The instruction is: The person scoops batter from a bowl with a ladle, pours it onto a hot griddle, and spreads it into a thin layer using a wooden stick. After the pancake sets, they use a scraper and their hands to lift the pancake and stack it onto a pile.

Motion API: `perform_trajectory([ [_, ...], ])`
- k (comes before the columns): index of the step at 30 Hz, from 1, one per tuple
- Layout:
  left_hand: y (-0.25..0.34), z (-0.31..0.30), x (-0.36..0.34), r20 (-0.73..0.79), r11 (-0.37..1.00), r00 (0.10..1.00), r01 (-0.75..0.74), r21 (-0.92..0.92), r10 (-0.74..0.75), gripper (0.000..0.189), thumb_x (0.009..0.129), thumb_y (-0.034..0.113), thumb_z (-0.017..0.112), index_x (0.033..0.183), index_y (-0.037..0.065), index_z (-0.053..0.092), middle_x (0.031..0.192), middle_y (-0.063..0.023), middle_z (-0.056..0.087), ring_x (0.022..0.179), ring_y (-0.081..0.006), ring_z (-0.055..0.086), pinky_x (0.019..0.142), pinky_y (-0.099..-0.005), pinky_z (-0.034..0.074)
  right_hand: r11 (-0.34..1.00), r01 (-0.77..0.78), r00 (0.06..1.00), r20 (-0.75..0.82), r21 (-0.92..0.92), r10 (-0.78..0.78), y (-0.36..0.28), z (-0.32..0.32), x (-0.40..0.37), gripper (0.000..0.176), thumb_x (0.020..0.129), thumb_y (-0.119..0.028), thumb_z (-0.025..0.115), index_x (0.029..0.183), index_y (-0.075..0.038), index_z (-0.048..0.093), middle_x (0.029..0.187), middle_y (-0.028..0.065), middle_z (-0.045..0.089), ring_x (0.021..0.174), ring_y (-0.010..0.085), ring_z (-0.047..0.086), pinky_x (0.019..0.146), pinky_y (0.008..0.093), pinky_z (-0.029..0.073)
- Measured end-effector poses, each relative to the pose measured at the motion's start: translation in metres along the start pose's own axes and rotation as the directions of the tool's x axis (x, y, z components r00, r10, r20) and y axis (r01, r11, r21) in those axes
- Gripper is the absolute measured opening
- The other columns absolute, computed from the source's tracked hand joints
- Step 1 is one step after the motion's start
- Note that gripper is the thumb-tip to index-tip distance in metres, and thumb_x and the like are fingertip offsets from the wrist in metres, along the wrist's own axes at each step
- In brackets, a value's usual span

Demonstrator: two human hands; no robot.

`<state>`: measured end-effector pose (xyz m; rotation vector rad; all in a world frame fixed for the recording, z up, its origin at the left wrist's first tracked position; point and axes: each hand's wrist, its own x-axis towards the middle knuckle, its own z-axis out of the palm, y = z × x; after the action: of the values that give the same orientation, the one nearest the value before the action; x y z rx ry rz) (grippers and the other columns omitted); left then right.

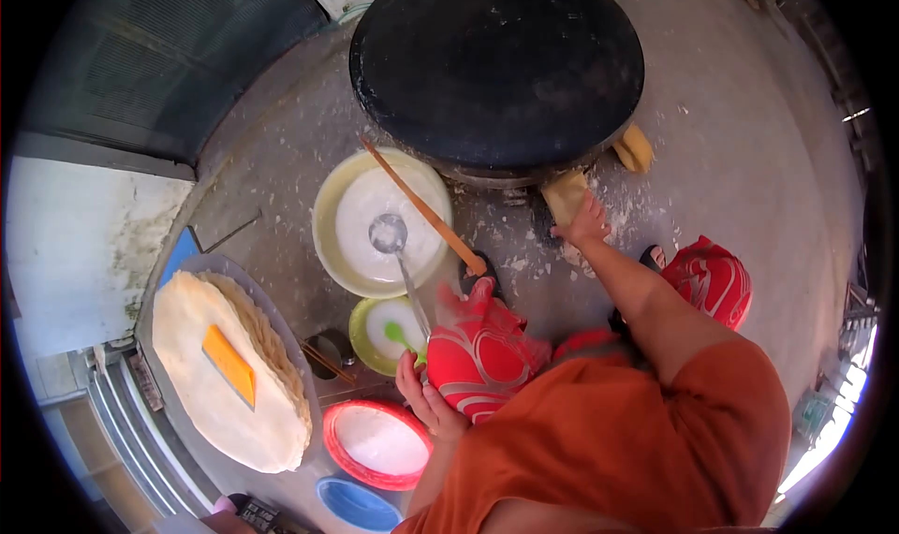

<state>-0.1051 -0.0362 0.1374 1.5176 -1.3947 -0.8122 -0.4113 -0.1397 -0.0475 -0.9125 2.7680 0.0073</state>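
My right hand (585, 222) is closed on a tan cloth (565, 197) at the lower right edge of the large round black griddle (496, 66). My left hand (427, 398) is by my knee with its fingers apart, next to the end of a green spoon (403, 338) in a small green bowl (359, 333). Beyond it stands a large pale bowl (325, 211) of white batter, with a metal ladle (388, 234) in it and a wooden stick (421, 206) lying across its rim.
A stack of thin flatbreads (206, 384) with a yellow scraper (229, 365) on top lies at the left. Near it are a red basin (332, 440) of white powder and a blue basin (359, 506). Another yellowish cloth (635, 148) sits at the griddle's right edge.
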Motion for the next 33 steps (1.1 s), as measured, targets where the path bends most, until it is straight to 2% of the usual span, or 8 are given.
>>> perform_trajectory([
  [5,0.005,0.004,0.004,0.047,0.999,0.999,-0.007,0.038,0.005,0.048,0.089,0.024,0.028,0.124,-0.008,0.034,0.126,-0.0225,0.033,0.103,-0.0293,0.043,0.088,-0.0365,0.036,0.944,0.296,0.941,0.123,0.146,-0.314,0.014,-0.025,0.010,0.071,0.056,-0.026,0.072,0.116,-0.012,0.036,0.112,0.0147,0.044,0.105,0.0330,0.044,0.091,0.0458,0.030],
  [9,0.004,0.003,0.006,0.058,0.999,0.998,-0.010,0.052,0.007,0.051,0.090,0.030,0.023,0.123,-0.008,0.034,0.126,-0.0237,0.031,0.106,-0.0301,0.042,0.086,-0.0359,0.036,0.591,0.747,0.593,0.097,0.305,-0.799,0.023,-0.110,-0.013,0.066,0.051,-0.023,0.066,0.111,-0.009,0.043,0.113,0.0191,0.044,0.104,0.0350,0.045,0.085,0.0448,0.036],
  [11,0.009,0.003,0.008,0.062,0.997,0.998,0.007,0.078,-0.012,0.051,0.090,0.030,0.022,0.122,-0.008,0.034,0.126,-0.0243,0.030,0.109,-0.0313,0.040,0.087,-0.0366,0.036,0.314,0.919,0.375,-0.282,0.237,-0.883,0.011,-0.162,-0.013,0.061,0.053,-0.020,0.066,0.110,-0.011,0.047,0.112,0.0193,0.043,0.102,0.0345,0.045,0.083,0.0448,0.036],
  [17,0.013,0.006,0.015,0.090,0.933,0.988,-0.149,0.328,0.126,0.050,0.089,0.031,0.026,0.118,-0.008,0.039,0.115,-0.0265,0.043,0.106,-0.0341,0.043,0.091,-0.0416,0.033,0.510,0.856,0.431,-0.426,-0.085,-0.795,-0.042,-0.202,0.089,0.052,0.065,-0.015,0.062,0.116,-0.017,0.050,0.113,0.0156,0.044,0.102,0.0322,0.044,0.083,0.0416,0.035],
  [19,0.027,0.014,0.022,-0.076,0.982,0.991,0.122,0.143,-0.112,0.045,0.087,0.029,0.036,0.113,-0.006,0.046,0.116,-0.0250,0.043,0.104,-0.0329,0.045,0.090,-0.0421,0.035,0.473,0.866,0.352,-0.475,-0.162,-0.807,-0.060,-0.198,0.143,0.051,0.067,-0.018,0.063,0.117,-0.022,0.051,0.109,0.0129,0.046,0.098,0.0308,0.045,0.081,0.0402,0.037],
  [26,-0.192,-0.089,-0.086,0.103,0.910,0.955,0.229,0.346,-0.280,0.042,0.085,0.025,0.037,0.108,-0.008,0.048,0.113,-0.0228,0.045,0.103,-0.0325,0.046,0.089,-0.0414,0.036,0.897,0.337,0.772,-0.462,-0.286,-0.437,-0.133,-0.223,0.347,0.040,0.076,-0.033,0.055,0.116,-0.029,0.050,0.101,0.0099,0.052,0.089,0.0285,0.053,0.072,0.0401,0.045],
  [29,-0.118,-0.054,-0.042,0.055,0.919,0.978,0.171,0.356,-0.203,0.042,0.086,0.025,0.035,0.108,-0.008,0.048,0.113,-0.0228,0.045,0.103,-0.0328,0.046,0.089,-0.0413,0.036,0.870,0.410,0.782,-0.386,-0.273,-0.489,-0.197,-0.218,0.333,0.035,0.077,-0.035,0.053,0.111,-0.029,0.053,0.093,0.0092,0.056,0.081,0.0281,0.058,0.071,0.0410,0.047],
  [33,-0.057,-0.016,0.003,0.040,0.913,0.989,0.116,0.390,-0.143,0.043,0.086,0.025,0.034,0.108,-0.008,0.048,0.113,-0.0228,0.044,0.103,-0.0330,0.046,0.090,-0.0413,0.035,0.255,0.943,0.141,-0.440,-0.213,-0.887,-0.172,-0.189,0.198,0.038,0.066,-0.014,0.056,0.105,-0.015,0.058,0.084,0.0103,0.055,0.079,0.0270,0.053,0.072,0.0410,0.041],
])
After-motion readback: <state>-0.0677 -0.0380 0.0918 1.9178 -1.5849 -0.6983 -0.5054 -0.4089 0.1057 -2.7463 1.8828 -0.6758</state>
